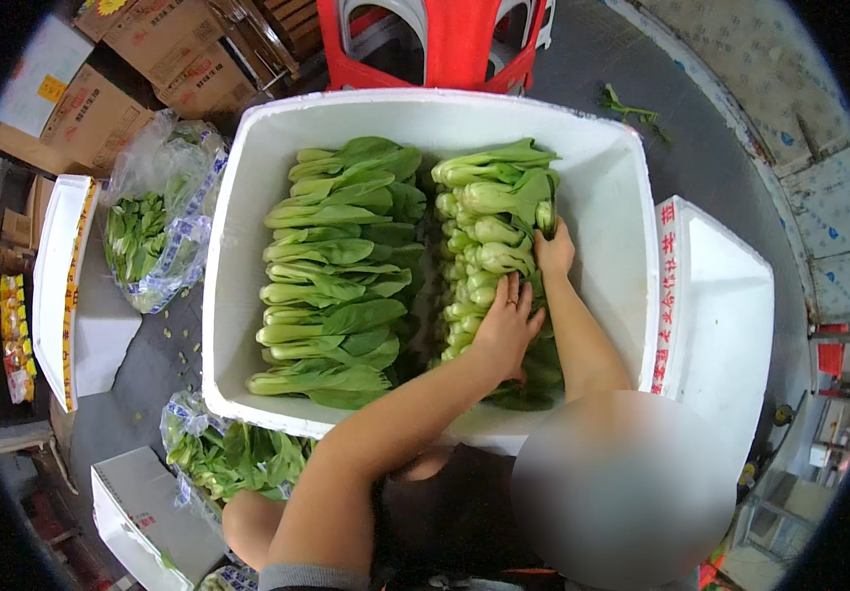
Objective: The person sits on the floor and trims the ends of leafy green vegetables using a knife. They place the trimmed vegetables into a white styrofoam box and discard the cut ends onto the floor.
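A large white foam box holds two rows of bok choy. In the left row the pale stalk bases point left and the leaves point right. The right row is stacked with its bases facing the middle gap. My left hand, with a ring on one finger, rests spread over the lower part of the right row. At that row's right side is my right hand, against leaves and a bok choy at its fingertips. Leaves hide most of its fingers, so its grip cannot be told.
A red plastic stool stands behind the box. Plastic bags of leafy greens lie at the left. Another foam box adjoins on the right. Cardboard cartons are stacked upper left, and loose leaves lie on the floor.
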A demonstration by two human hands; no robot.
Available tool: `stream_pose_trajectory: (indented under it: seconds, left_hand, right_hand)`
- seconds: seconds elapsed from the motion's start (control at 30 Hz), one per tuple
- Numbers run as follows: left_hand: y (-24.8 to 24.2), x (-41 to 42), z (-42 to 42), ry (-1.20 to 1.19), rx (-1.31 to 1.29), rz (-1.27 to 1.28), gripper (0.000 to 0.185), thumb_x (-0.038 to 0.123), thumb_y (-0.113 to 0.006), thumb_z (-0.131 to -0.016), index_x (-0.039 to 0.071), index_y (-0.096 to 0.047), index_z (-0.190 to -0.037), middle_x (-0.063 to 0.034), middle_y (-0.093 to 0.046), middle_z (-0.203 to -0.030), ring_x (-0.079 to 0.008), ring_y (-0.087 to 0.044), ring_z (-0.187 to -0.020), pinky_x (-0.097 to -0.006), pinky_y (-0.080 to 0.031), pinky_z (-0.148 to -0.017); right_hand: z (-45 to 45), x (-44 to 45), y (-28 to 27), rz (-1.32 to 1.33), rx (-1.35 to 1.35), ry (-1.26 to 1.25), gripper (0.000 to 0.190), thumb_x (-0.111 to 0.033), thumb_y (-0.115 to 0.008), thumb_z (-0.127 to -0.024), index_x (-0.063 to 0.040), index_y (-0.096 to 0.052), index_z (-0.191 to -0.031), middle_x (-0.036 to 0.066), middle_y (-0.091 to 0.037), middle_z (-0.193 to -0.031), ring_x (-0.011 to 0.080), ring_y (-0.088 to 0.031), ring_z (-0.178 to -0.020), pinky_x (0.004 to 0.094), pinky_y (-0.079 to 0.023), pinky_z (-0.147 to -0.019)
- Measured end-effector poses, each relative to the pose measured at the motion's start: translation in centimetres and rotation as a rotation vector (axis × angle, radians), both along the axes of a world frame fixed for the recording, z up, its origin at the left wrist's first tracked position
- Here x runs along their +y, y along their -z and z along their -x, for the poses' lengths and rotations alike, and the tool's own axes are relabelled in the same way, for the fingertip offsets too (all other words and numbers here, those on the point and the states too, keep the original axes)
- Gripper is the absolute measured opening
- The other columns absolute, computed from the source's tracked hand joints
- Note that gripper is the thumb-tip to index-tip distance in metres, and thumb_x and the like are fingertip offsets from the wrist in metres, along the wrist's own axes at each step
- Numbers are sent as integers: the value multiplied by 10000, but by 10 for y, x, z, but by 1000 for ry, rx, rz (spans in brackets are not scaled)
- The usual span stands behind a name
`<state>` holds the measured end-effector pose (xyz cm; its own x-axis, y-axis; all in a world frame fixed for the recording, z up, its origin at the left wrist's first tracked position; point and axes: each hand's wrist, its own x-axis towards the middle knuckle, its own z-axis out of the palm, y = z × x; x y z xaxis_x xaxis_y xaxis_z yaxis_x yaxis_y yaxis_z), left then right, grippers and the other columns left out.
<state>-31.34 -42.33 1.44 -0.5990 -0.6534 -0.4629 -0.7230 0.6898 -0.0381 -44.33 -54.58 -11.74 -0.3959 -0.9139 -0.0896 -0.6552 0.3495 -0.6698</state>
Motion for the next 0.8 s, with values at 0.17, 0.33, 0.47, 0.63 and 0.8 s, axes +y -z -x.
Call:
stream_pose_trajectory:
  seconds: [0.17, 0.33, 0.47, 0.63, 0.8]
  left_hand:
    - [5, 2, -18, -75, 187, 6, 950, 661, -617, -633, 160, -305, -1377, -188, -272, -1406, -425, -187, -1304, -557, -99, -1055]
    - [8, 8, -53, -93, 311, 63, 916, 664, -605, -639, 183, -323, -1365, -174, -274, -1409, -406, -200, -1306, -560, -139, -1042]
    - [18, 15, -85, -136, 357, 68, 939, 692, -597, -623, 193, -318, -1367, -177, -248, -1420, -421, -178, -1309, -595, -130, -1029]
    - [37, 16, -103, -145, 393, 102, 983, 732, -582, -596, 184, -314, -1367, -184, -262, -1406, -443, -169, -1301, -617, -118, -1020]
    - [16, 19, -94, -53, 383, 130, 955, 715, -553, -634, 164, -303, -1372, -181, -277, -1399, -395, -221, -1295, -554, -149, -1041]
  right_hand:
    - [-18, 10, -11, -8, 115, 10, 478, -251, -613, -771, -115, -454, -1201, 159, -585, -1064, 358, -573, -939, 445, -464, -781]
    - [-49, 15, -34, -52, 303, 10, 476, -268, -590, -785, -90, -402, -1184, 157, -564, -1037, 348, -606, -790, 453, -495, -653]
    - [-83, 24, -46, -92, 279, -14, 498, -263, -578, -810, -68, -352, -1208, 151, -544, -1024, 316, -614, -749, 430, -496, -626]
    - [-101, 23, -36, -72, 263, -32, 466, -259, -565, -823, -55, -355, -1185, 153, -524, -1042, 304, -612, -738, 412, -493, -672]
    - [-41, 24, -45, 0, 225, -51, 529, -297, -620, -735, -94, -423, -1182, 185, -613, -917, 364, -603, -779, 456, -484, -683]
